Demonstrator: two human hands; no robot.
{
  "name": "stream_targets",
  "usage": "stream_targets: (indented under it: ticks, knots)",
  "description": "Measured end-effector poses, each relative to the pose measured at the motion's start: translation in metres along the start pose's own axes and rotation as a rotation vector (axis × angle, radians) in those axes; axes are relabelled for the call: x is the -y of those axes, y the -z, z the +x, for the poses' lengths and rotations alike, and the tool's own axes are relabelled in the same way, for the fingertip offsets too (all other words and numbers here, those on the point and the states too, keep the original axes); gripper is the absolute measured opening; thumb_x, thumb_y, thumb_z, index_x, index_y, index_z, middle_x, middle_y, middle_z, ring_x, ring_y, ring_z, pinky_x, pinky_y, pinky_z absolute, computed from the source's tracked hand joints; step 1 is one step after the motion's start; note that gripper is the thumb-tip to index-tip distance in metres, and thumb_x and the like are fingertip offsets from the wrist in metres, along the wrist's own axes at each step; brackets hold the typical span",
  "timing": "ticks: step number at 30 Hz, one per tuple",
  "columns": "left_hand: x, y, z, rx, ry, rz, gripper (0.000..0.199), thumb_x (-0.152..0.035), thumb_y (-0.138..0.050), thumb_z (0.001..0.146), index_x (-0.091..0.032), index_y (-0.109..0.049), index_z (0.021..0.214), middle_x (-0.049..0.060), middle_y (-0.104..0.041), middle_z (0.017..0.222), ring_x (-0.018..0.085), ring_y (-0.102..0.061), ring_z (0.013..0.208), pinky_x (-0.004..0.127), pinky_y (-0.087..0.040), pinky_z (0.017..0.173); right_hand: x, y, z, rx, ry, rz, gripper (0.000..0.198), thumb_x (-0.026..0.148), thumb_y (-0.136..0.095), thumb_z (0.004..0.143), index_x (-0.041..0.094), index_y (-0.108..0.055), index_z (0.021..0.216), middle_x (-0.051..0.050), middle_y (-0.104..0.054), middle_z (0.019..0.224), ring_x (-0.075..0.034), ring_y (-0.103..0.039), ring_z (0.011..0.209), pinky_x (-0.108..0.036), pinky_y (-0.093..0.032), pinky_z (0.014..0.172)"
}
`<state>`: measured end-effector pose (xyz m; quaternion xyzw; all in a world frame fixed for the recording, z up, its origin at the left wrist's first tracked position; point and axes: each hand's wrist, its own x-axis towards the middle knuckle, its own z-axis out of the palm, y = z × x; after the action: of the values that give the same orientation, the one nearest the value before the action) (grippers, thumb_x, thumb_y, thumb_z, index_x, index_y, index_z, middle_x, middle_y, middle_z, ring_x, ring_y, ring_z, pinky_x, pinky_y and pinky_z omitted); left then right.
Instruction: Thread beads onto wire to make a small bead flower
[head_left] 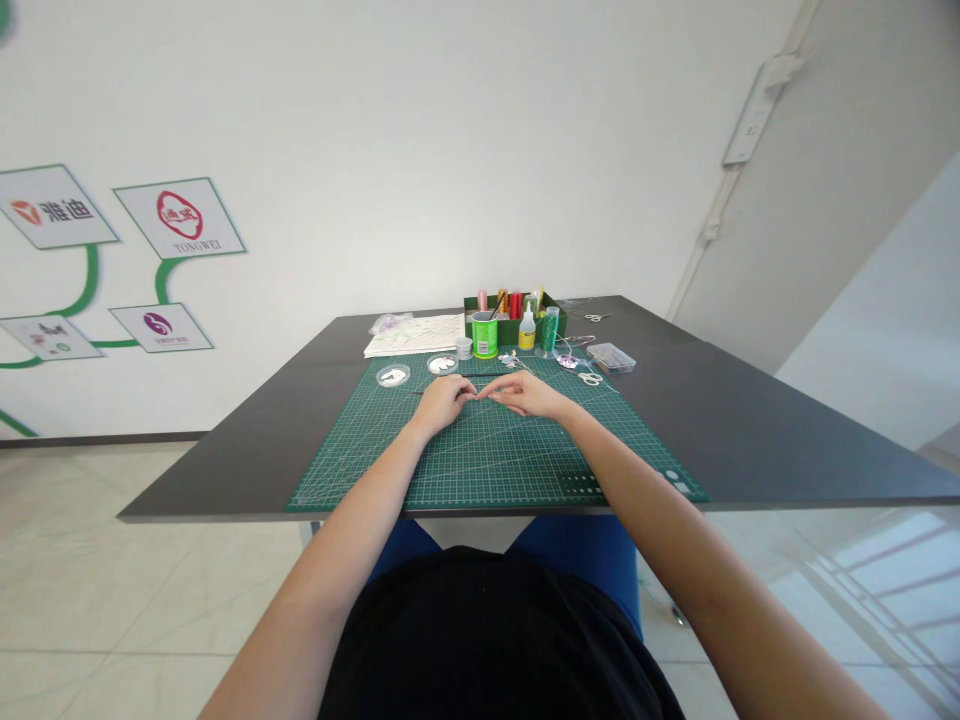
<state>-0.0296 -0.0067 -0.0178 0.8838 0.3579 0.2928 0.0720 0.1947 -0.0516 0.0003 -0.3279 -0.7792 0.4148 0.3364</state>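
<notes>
Over the green cutting mat [487,460], my left hand [442,402] is closed, with thumb and fingers pressed together at the tips. From the other side my right hand [531,394] reaches in, its fingertips pinched close to those of the left. Whatever lies between the fingertips is too small to make out. A thin dark strip [487,375] lies on the mat just beyond both hands. Two shallow round dishes, a nearer dish [393,376] and a farther dish [442,364], hold small white pieces beyond my left hand.
Behind the hands stand a green can [484,338], a yellow glue bottle [527,330] and a green tube [551,328]. A dark green box [555,308] holds colored spools. White sheets [416,335] lie left; scissors [590,379] and a clear plastic case [611,358] lie right.
</notes>
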Motion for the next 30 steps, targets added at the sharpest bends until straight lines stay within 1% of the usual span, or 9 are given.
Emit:
stream_targets:
  ticks: [7, 12, 16, 19, 23, 30]
  knots:
    - [-0.001, -0.001, 0.001, -0.002, 0.001, -0.043, 0.004, -0.018, -0.070, 0.087, -0.017, -0.072, 0.085, 0.004, -0.072, 0.083, 0.017, -0.064, 0.078, 0.028, -0.046, 0.074, -0.001, 0.001, 0.001, -0.076, 0.001, 0.009, 0.043, 0.041, -0.064, 0.089, 0.005, -0.072, 0.112, 0.009, -0.039, 0.041, -0.007, -0.033, 0.039, -0.021, -0.027, 0.041]
    - [-0.002, -0.002, 0.001, 0.015, -0.004, -0.068, 0.002, -0.017, -0.069, 0.086, -0.017, -0.072, 0.085, 0.003, -0.073, 0.085, 0.016, -0.064, 0.076, 0.027, -0.045, 0.072, -0.004, 0.002, 0.002, -0.121, 0.029, 0.018, 0.044, 0.044, -0.064, 0.089, 0.007, -0.072, 0.112, 0.007, -0.045, 0.046, -0.007, -0.034, 0.039, -0.021, -0.024, 0.040]
    - [-0.004, -0.002, 0.001, 0.034, -0.022, -0.096, 0.003, -0.018, -0.070, 0.086, -0.017, -0.072, 0.085, 0.004, -0.073, 0.087, 0.016, -0.065, 0.079, 0.028, -0.047, 0.076, -0.001, 0.003, 0.001, -0.138, 0.025, 0.000, 0.044, 0.043, -0.061, 0.091, 0.007, -0.072, 0.113, 0.009, -0.038, 0.042, -0.007, -0.030, 0.038, -0.021, -0.022, 0.040]
    - [-0.006, -0.001, 0.001, 0.040, -0.027, -0.136, 0.005, -0.020, -0.069, 0.086, -0.017, -0.073, 0.085, 0.004, -0.073, 0.087, 0.017, -0.065, 0.079, 0.028, -0.047, 0.077, 0.002, 0.005, 0.000, -0.142, 0.017, -0.016, 0.043, 0.043, -0.060, 0.092, 0.008, -0.072, 0.114, 0.009, -0.037, 0.041, -0.007, -0.030, 0.038, -0.022, -0.022, 0.041]
    - [-0.010, 0.000, 0.001, 0.062, -0.018, -0.250, 0.007, -0.022, -0.070, 0.085, -0.016, -0.074, 0.085, 0.004, -0.074, 0.084, 0.016, -0.065, 0.076, 0.027, -0.048, 0.074, 0.004, 0.006, -0.002, -0.157, 0.020, -0.022, 0.044, 0.044, -0.060, 0.092, 0.009, -0.073, 0.114, 0.008, -0.037, 0.041, -0.008, -0.030, 0.039, -0.022, -0.022, 0.042]
    - [-0.011, -0.002, 0.000, 0.187, 0.022, -0.521, 0.021, -0.034, -0.075, 0.081, -0.013, -0.076, 0.085, 0.004, -0.072, 0.074, 0.013, -0.059, 0.061, 0.025, -0.046, 0.063, 0.002, 0.007, -0.002, -0.168, 0.040, 0.026, 0.046, 0.045, -0.062, 0.090, 0.008, -0.073, 0.114, 0.008, -0.035, 0.042, -0.008, -0.029, 0.040, -0.023, -0.021, 0.042]
